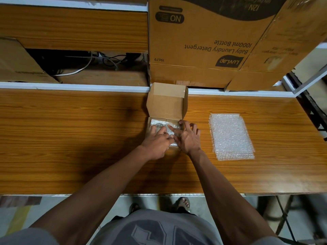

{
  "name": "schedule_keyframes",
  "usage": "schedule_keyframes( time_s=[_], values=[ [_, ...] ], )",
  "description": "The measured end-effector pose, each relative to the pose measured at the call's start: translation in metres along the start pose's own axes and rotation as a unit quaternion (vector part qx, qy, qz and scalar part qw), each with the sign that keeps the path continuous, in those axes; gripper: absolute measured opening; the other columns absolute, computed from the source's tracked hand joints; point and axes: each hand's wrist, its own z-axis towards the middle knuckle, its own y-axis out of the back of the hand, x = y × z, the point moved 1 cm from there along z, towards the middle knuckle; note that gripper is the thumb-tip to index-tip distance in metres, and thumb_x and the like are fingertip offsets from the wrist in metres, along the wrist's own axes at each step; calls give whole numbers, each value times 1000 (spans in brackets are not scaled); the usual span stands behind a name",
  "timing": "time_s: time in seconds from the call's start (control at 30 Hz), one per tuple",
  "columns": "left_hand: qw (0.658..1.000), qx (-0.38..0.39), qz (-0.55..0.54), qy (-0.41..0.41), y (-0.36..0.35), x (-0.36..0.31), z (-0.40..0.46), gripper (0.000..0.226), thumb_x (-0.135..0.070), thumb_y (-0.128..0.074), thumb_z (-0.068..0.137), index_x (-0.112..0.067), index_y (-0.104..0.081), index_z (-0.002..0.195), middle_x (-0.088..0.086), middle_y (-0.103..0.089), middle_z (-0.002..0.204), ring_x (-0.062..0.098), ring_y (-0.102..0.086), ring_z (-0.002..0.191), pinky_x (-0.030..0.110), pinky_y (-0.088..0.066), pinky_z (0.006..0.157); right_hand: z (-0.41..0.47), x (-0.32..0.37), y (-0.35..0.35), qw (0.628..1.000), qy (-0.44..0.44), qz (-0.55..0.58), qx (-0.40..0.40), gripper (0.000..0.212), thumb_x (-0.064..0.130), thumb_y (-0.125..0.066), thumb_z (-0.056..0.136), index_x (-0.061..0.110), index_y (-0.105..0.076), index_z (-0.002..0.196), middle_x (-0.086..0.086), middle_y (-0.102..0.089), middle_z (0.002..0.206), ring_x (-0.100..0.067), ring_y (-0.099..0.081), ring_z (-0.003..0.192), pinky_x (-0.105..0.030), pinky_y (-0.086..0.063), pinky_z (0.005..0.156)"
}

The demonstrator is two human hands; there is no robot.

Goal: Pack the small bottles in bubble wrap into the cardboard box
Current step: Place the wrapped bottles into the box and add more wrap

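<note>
Right now both hands press w/ spread, mostly straight fingers on the bubble-wrapped bottles [160,125] inside the small cardboard box [167,103], lid up, near the bench's [70,138] far edge: left hand [157,143], right hand [188,138]. Bubble wrap sheets [231,136] lie toward the right edge.

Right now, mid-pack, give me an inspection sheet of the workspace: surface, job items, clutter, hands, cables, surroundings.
Surface: wood-grain laminate table, white-edged at the back.
Job's things: small brown cardboard box, lid flap upright, holds bubble-wrapped small bottles; how many cannot be told. Stack of clear bubble wrap sheets lies to the right, apart from the box.
Clutter: nothing seen.
Hands: left hand and right hand, fingers extended, press on the wrapped bottles inside the box.
Cables: grey and dark cables tangled on the shelf behind the table.
Surroundings: large printed detergent carton behind the box; another brown carton far left.
</note>
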Motion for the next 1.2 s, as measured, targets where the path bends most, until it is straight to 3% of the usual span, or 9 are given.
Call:
schedule_keyframes(
  time_s=[0.33, 0.43, 0.7, 0.83, 1.0, 1.1, 1.2],
  values=[
    [998, -6, 5, 65, -12, -17, -8, 54, -19, -66, 88, -21, -55, 141, 5, -56, 141, 33, -32, 141, 58, -26, 106, -2, 3, -2, 1000, -4, -8, -11, 48, 65, -37, 105, 65, -32, 153, -2, -39, 152, -30, -40, 109, -43, -35, 85],
    [998, -10, -1, 63, -8, -16, -2, 53, -25, -69, 87, -22, -59, 139, 2, -61, 136, 30, -37, 138, 58, -24, 104, -2, 3, 1, 1000, -8, -9, -10, 48, 64, -37, 105, 65, -33, 153, -2, -38, 152, -30, -40, 110, -42, -30, 82],
    [999, 9, -7, 47, -7, -12, 11, 51, -42, -68, 85, -31, -61, 134, -5, -69, 127, 25, -42, 133, 57, -24, 103, -1, 1, 1, 1000, -12, -4, -4, 48, 63, -42, 104, 66, -35, 152, 0, -35, 153, -31, -39, 112, -44, -35, 86],
    [999, -26, 1, 40, -14, -12, 8, 38, -41, -62, 93, -31, -65, 130, -3, -70, 124, 25, -44, 131, 59, -25, 105, 0, 1, -1, 1000, -9, 3, -8, 47, 62, -43, 105, 65, -36, 151, 0, -36, 153, -31, -39, 111, -45, -37, 86],
    [993, -111, -30, 41, -28, -18, -7, 41, -34, -59, 99, -22, -60, 137, 4, -62, 132, 27, -50, 127, 55, -34, 103, 0, -1, -4, 1000, 0, 17, -15, 48, 61, -45, 104, 64, -37, 151, 0, -36, 152, -31, -40, 110, -44, -38, 86],
    [984, -163, -64, 21, -39, -20, -11, 34, -28, -57, 102, -16, -65, 133, 5, -66, 125, 28, -57, 116, 49, -39, 99, -1, 0, -3, 999, 0, 29, -13, 47, 60, -45, 105, 63, -39, 152, 1, -36, 151, -30, -39, 109, -42, -35, 84],
    [984, -166, -71, 15, -41, -17, -9, 29, -30, -55, 103, -18, -70, 125, 3, -67, 121, 26, -57, 113, 48, -38, 100, -1, 1, -2, 999, 0, 31, -14, 46, 61, -45, 106, 63, -39, 151, 1, -37, 151, -31, -39, 109, -42, -35, 83]
  ],
)
